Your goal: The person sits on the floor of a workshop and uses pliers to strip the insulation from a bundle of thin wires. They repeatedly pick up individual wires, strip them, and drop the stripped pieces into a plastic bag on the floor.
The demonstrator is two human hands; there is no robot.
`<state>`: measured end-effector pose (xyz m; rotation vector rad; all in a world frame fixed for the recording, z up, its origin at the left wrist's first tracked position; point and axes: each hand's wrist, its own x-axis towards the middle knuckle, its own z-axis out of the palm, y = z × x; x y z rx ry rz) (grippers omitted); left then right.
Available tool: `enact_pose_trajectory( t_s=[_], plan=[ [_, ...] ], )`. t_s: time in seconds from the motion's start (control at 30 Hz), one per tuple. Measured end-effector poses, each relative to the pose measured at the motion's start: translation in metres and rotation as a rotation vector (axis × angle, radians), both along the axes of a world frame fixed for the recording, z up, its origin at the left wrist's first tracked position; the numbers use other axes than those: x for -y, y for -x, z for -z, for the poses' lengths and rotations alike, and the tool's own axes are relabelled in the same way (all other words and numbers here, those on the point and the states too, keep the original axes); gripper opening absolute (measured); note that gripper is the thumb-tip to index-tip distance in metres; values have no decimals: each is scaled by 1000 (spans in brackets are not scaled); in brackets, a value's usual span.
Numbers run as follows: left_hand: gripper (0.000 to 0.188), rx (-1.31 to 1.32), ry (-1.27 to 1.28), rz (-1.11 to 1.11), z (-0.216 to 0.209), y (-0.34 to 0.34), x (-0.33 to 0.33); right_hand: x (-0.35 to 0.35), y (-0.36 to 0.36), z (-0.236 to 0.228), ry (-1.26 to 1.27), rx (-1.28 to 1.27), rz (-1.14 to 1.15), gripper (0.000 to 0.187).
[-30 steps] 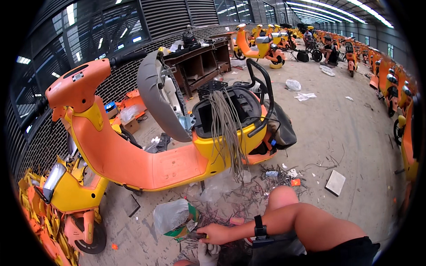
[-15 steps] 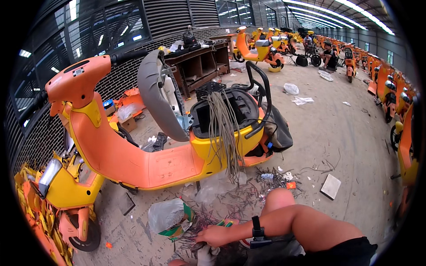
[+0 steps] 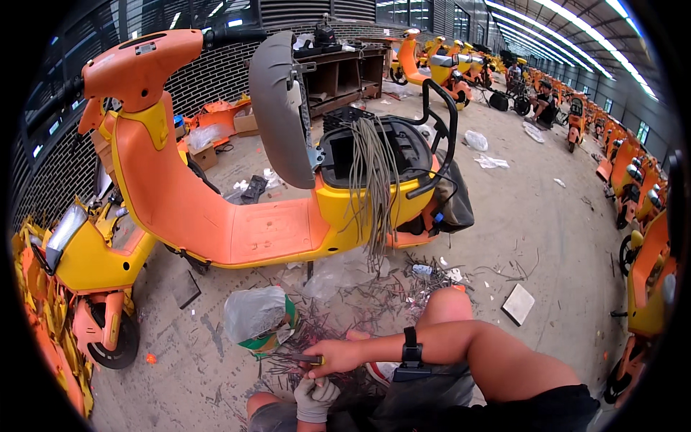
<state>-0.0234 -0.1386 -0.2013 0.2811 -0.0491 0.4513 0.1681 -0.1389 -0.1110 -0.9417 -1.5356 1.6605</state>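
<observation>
My bare right hand (image 3: 335,358) is closed around a metal hand tool with a yellow handle (image 3: 315,359); its narrow grey end points left, and its exact kind is unclear. Just below it, my left hand (image 3: 315,400) wears a pale work glove. Its fingers are pinched together beside the right fingertips, and whatever they grip is too small to name. Left of both hands stands a green-and-white bucket (image 3: 268,344) with a clear plastic bag over it. Short dark offcuts (image 3: 327,317) litter the floor around my hands. A bundle of grey cables (image 3: 374,173) hangs from a scooter's seat compartment.
The orange-and-yellow scooter (image 3: 273,229) stands ahead with its grey seat (image 3: 277,115) raised. Another scooter's yellow body (image 3: 97,270) is at left. A white slab (image 3: 518,304) lies at right. Parked scooters (image 3: 637,180) line the right side; a workbench (image 3: 345,79) stands behind.
The view has tilted down, so the scene sits higher. My right hand has lifted off the litter, bringing the yellow-handled tool into sight. The gloved left hand now shows more fully below it.
</observation>
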Motion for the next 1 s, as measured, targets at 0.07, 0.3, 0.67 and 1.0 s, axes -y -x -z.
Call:
enact_pose_trajectory(
  t_s=[0.07, 0.3, 0.67, 1.0],
  plan=[
    [34, 83, 19, 35, -3, 1, 0, -1, -1, -6, -39, -27, -54, 23],
    [32, 32, 65, 74, 10, 4, 2, 0, -8, -28, -155, 194, -111, 22],
    [23, -347, -278, -372, -18, -15, 2, 1, -8, -17, -68, 209, 181, 32],
    [25, -952, -703, -636, -34, -29, 9, 0, -2, -7, 310, 303, 482, 35]
  ],
)
